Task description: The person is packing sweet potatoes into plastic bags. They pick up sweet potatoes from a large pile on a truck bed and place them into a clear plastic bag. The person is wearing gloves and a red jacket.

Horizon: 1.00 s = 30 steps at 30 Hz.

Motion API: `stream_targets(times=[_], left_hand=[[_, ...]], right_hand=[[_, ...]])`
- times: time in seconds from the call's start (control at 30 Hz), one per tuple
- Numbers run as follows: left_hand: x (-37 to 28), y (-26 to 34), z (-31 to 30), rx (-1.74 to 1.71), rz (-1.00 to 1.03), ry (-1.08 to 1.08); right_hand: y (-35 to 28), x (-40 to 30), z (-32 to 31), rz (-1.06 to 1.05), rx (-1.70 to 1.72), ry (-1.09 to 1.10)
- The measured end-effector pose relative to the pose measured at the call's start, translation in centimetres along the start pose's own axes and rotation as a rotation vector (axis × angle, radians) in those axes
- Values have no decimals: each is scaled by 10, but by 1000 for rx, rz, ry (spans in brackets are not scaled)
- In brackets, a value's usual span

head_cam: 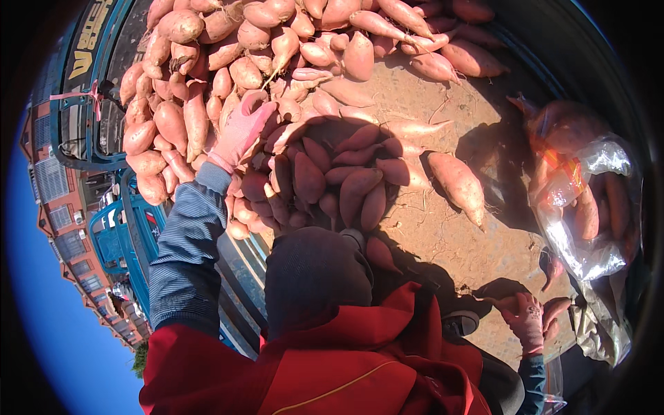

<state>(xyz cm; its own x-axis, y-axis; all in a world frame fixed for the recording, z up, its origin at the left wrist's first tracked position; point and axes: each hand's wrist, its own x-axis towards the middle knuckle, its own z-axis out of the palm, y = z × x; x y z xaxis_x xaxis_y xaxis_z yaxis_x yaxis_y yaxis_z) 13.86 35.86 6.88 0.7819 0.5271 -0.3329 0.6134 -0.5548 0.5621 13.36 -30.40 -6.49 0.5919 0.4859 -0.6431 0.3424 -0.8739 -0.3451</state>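
My left hand [244, 127], in a pink glove, reaches onto the big heap of sweet potatoes [171, 122]; thumb and forefinger are spread, and its other fingers are partly hidden. At the lower right my right hand [524, 316], gloved too, is closed around a sweet potato [500, 302] whose thin end points left. More sweet potatoes [555, 311] lie just beside that hand. In my head's shadow lies a group of smaller sweet potatoes [358, 189]. A large single one [457, 184] rests on the dirt-covered truck bed [415, 218].
A clear plastic bag [596, 207] holding sweet potatoes stands at the right, by the bed's dark side wall [565, 57]. Blue metal rails [78, 150] edge the left side. My bent knee [316, 270] and a shoe [460, 324] are near the heap and bed.
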Motion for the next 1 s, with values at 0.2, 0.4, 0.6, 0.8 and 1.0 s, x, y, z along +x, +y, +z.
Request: stream_targets(times=[0.2, 0.4, 0.6, 0.8, 1.0], left_hand=[[-62, -180, 12, -180, -161, -76], [-61, -169, 132, 410, -243, 500], [-79, -117, 155, 235, -168, 666], [-65, -95, 130, -387, -15, 453], [-45, -38, 73, -1493, -179, 42]], right_hand=[[-46, 34, -50, -256, 87, -57], [-201, 137, -97, -637, -93, 22], [-322, 174, -88, -731, 177, 28], [-313, 181, -73, -664, 265, 49], [-332, 181, -88, -570, 711, 19]])
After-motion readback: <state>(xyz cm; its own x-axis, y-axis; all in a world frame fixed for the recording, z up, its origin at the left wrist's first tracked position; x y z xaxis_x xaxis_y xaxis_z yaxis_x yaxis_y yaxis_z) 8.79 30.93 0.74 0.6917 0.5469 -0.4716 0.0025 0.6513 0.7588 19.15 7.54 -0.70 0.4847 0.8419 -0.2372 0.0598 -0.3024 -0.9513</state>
